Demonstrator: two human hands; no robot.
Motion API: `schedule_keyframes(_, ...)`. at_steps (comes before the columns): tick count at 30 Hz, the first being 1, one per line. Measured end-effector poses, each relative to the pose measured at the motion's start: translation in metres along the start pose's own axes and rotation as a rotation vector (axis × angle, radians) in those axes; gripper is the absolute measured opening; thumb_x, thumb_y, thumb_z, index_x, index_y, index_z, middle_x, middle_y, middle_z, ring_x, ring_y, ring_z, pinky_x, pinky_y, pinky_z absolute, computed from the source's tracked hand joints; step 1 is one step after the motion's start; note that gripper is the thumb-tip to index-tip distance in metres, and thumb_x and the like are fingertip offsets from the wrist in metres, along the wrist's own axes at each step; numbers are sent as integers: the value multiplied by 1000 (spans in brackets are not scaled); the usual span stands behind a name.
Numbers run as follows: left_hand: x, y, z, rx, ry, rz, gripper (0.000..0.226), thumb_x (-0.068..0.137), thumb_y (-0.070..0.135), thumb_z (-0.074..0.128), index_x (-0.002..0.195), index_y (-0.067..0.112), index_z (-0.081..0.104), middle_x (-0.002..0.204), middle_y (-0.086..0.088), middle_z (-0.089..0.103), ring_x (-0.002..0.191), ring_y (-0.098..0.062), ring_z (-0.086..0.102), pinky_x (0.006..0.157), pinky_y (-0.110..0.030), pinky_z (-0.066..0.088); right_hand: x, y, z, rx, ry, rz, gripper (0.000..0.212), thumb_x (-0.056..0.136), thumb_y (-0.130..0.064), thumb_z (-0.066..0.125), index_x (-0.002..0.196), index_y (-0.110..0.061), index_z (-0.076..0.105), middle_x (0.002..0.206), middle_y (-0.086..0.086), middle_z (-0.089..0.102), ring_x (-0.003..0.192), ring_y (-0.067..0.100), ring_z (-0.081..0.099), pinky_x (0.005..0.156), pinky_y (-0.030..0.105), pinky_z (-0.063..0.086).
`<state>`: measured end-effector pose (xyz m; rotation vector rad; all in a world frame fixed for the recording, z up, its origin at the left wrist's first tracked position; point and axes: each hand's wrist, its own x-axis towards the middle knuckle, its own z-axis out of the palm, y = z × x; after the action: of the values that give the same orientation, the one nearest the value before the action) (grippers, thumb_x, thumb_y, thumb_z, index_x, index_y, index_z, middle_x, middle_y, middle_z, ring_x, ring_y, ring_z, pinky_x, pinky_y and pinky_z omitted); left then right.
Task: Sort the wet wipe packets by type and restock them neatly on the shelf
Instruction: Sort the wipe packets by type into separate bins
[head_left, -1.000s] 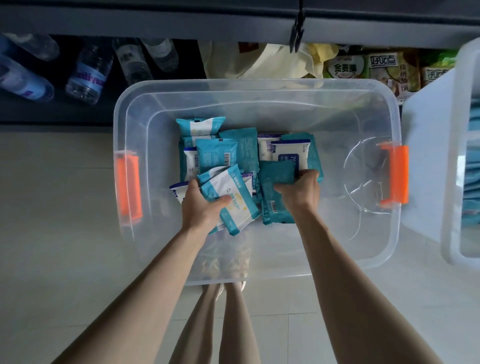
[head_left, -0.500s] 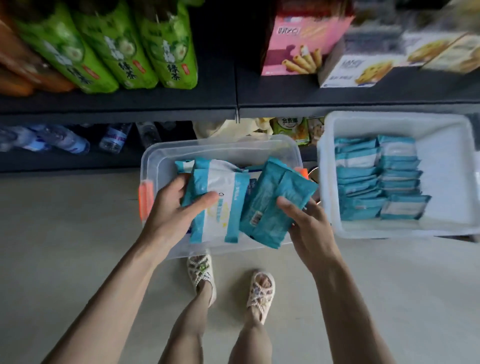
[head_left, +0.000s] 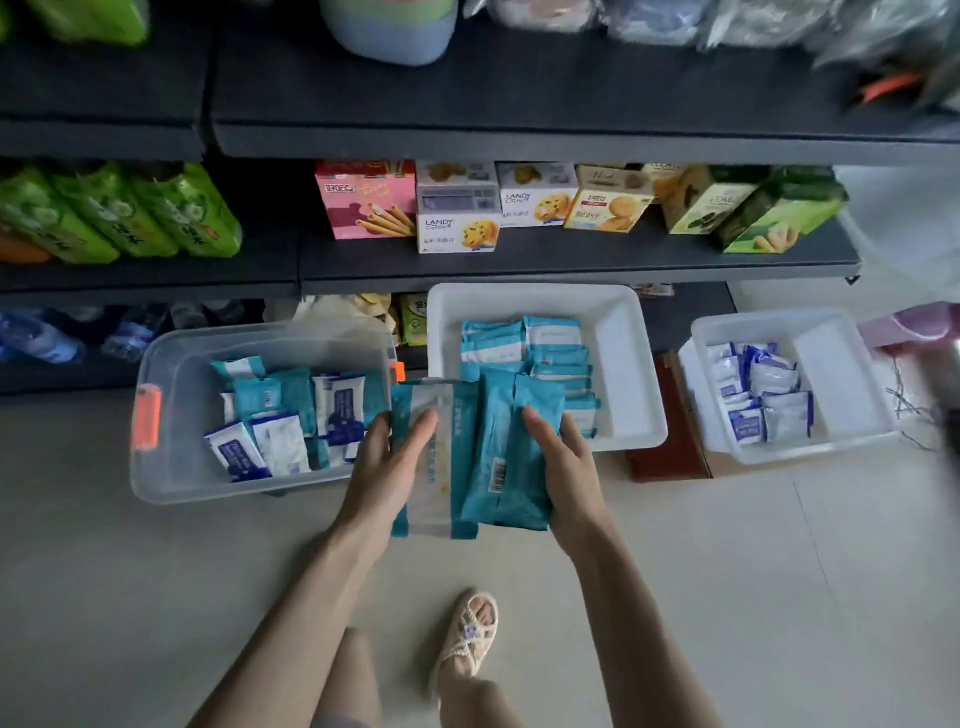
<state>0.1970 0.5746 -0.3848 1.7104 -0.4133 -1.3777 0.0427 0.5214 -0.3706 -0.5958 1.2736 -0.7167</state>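
The left hand is gripping a white-fronted packet, the right hand is clasping teal packets, which should be going flat onto the white tray's matching row.

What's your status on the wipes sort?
Left hand grips a white-faced packet. Right hand grips teal packets. Both held between clear tub and white bin. Nothing blocking the bin.
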Motion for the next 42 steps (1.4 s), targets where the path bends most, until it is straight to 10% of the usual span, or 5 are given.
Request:
schedule_keyframes(7,25,-2,85,238,24,69,32,92,39,56,108,11,51,93,-6,59,80,-15,57,61,-24,42,48,-27,-82,-168,98,36,23,95,-14,52,117,-10,47,111,13,64,92,25,67,75,40,58)
schedule_keyframes(18,187,-23,152,487,-46,6,34,91,21,62,120,14,46,108,2,59,96,-17,58,78,-27,45,221,-37,-139,-824,52,-57,37,87,-5,63,117,-2,41,104,3,52,92,22,57,62,26,46)
schedule_keyframes(25,291,-41,168,856,-83,85,38,88,21,66,123,17,50,115,-2,63,97,-25,62,82,-32,49,334,-33,-147,-1102,-87,-75,47,83,-4,65,127,-14,50,118,14,63,104,35,60,87,52,52)
schedule_keyframes(33,385,-34,177,1240,-40,291,41,93,26,57,134,27,50,126,-3,58,120,-23,45,95,-33,21,433,-25,-134,-1588,-255,-419,51,91,-17,58,140,-24,44,137,1,51,125,26,36,104,35,17)
schedule_keyframes(42,370,-91,173,1415,276,682,54,78,30,65,130,17,54,122,-20,55,111,-30,39,91,-45,26,424,26,-144,-1535,26,-734,57,79,-9,70,133,-22,55,137,14,47,123,29,34,104,49,27)
